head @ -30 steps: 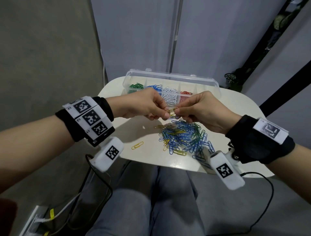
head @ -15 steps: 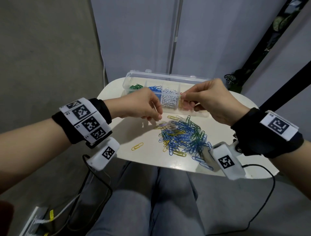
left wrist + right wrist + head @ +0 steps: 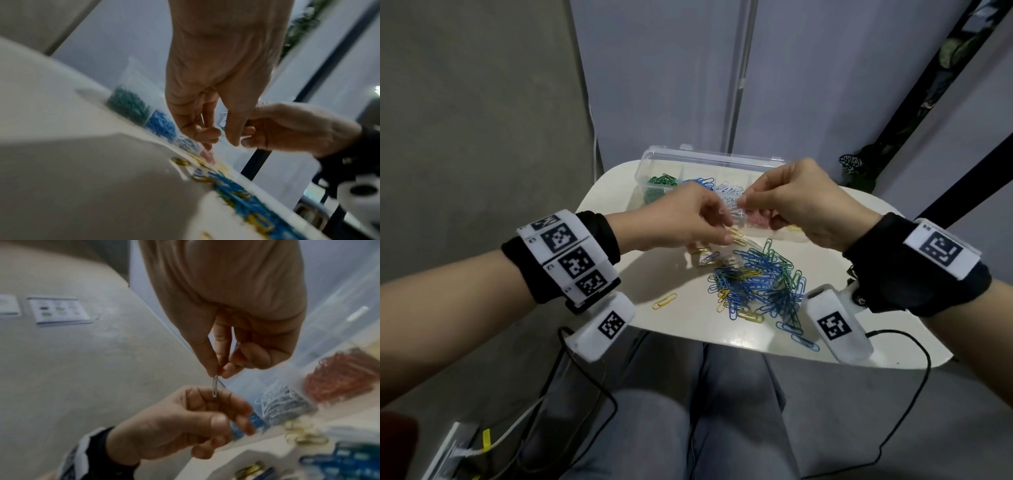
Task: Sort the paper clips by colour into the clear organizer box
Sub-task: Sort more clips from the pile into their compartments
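- Since half a second ago the right hand (image 3: 803, 202) has swung left over the white compartment.
- It pinches a white paper clip (image 3: 215, 387), dangling below the fingertips above the clear organizer box (image 3: 654, 164).
- Left hand (image 3: 681, 222), just beside, is curled; whether it holds anything is unclear.
- Next: let go over the white clips.

right hand (image 3: 803, 202) moved left over white clips (image 3: 729, 197)
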Motion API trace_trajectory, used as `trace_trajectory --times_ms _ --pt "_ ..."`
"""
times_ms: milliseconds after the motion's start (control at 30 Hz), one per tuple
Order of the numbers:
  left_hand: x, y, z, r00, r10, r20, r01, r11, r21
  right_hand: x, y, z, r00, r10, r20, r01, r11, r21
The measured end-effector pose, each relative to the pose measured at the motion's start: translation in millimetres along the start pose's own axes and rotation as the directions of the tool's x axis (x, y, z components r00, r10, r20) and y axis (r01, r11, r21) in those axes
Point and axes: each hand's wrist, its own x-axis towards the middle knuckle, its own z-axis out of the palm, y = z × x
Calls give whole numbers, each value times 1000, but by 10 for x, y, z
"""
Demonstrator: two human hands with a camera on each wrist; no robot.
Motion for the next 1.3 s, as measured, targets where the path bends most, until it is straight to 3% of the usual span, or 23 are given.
trace_trajectory --times_ms 67,133,367,567,667,833,1100,1200,1300 --pt "13 -33 -23 997 70 -25 -61 958 281 49 -29 -34 992 -83 -96 73 992 -102" --pt "22 -53 -56 991 135 -19 -113 893 436 118 -76 -66 975 -150 -161 115 971 -209" --pt "64 -12 -25 960 254 120 -270 712 648 307 -131 -47 973 -160 -170 102 947 -306" --pt "186 30 134 957 178 227 -288 628 722 96 -24 -99 979 -193 -60 140 860 -490" --pt "280 5 192 968 144 204 -250 580 775 11 77 -104 984 -180 -5 149 831 -536" --pt "313 68 240 974 178 139 -223 664 714 -66 193 -110 990 -133 49 139 835 -533" --pt "289 37 149 969 91 231 -221 737 638 -104 286 -92 989 -113 95 147 804 -576" --pt "260 22 103 973 69 219 -184 805 564 -113 310 -53 992 -96 82 124 864 -488" --pt "220 28 54 984 57 171 -121 911 394 -124 343 -2 997 -31 66 48 960 -277"
